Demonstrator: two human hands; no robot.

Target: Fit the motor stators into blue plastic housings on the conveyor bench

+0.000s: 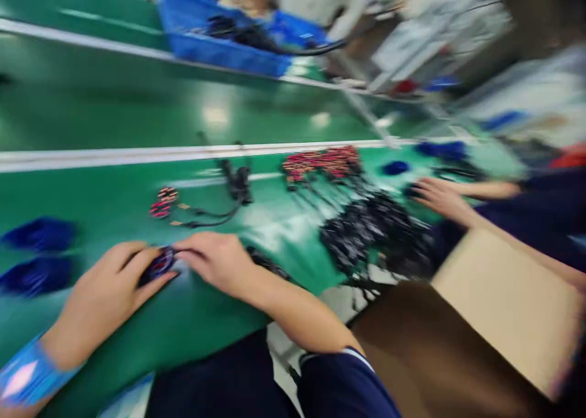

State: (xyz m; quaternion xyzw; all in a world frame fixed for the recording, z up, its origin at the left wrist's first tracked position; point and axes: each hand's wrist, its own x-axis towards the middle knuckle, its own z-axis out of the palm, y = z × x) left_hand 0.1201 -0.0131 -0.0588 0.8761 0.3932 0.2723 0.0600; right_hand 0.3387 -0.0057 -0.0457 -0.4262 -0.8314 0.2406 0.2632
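Note:
A small dark blue round part (160,264) with some red inside sits between the thumb and fingers of my left hand (107,293), just above the green work surface. At its right edge, the fingers of my right hand (220,260) are pinched together; what they hold is too blurred to make out. Behind my hands lies a small cluster of red and copper-coloured coils (163,202). Black cables (213,216) with copper-coloured ends are right of it. Two dark blue cup-like pieces (39,256) rest left of my left hand.
Bundled red-ended wires (323,163) and a pile of black cables (375,232) lie to the right. A co-worker's hand (439,195) is beside that pile. A cardboard box (508,308) stands at lower right. Blue bins (224,49) with black cables sit beyond the belt (137,110).

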